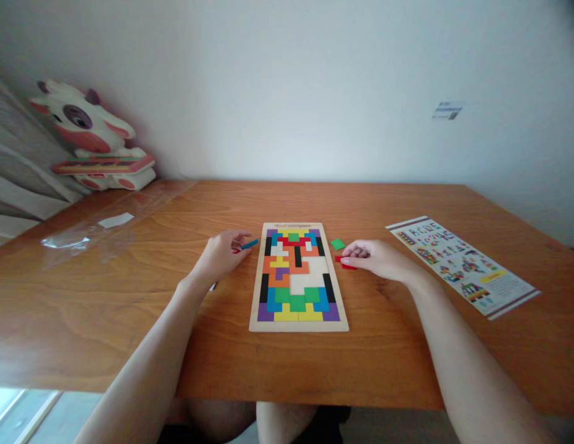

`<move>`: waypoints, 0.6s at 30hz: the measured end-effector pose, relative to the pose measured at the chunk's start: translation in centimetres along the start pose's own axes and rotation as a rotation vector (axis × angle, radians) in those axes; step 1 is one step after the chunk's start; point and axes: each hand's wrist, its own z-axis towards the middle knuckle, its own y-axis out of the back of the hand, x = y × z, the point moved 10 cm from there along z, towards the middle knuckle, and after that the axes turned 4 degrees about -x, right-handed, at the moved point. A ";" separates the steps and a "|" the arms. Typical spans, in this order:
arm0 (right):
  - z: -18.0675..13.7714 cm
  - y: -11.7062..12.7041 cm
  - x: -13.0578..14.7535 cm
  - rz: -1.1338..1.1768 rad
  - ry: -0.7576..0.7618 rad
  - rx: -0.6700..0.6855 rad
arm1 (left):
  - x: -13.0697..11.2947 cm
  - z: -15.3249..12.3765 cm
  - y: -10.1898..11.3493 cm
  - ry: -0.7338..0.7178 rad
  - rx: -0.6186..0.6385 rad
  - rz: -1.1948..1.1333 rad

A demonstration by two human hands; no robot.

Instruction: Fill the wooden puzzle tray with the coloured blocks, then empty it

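Observation:
A wooden puzzle board (pixel 257 308) lies flat, mostly filled with coloured block pieces; bare pale wood shows at its middle right. Left of the board, my left hand (pixel 224 250) curls its fingers around a tilted blue puzzle piece (pixel 250 244). Some red shows under those fingers, partly hidden. On the board's other side, my right hand (pixel 373 256) pinches a red puzzle piece (pixel 348 266) close to the tabletop. Just beyond those fingertips is a loose green puzzle piece (pixel 337 244). A small white edge peeks out beneath my left wrist.
A printed pattern sheet (pixel 463 265) lies to the right on the wooden table (pixel 315 370). At the back left stands a cow-shaped toy keyboard (pixel 104 166). Clear plastic wrapping (pixel 83 237) with a white label spreads in front of it. A wall rises behind the table.

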 end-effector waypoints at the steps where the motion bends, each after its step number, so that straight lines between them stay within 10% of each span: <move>1: 0.0 0.0 0.0 -0.002 0.001 0.006 | -0.3 -0.1 -0.4 -0.025 0.031 0.043; 11: -0.8 -0.4 5.5 0.080 0.108 -0.186 | -6.0 -1.4 -1.6 -0.183 0.000 -0.251; 18: -2.1 -9.8 9.5 0.603 0.091 0.235 | -10.6 -4.0 -4.1 -0.432 0.291 -0.428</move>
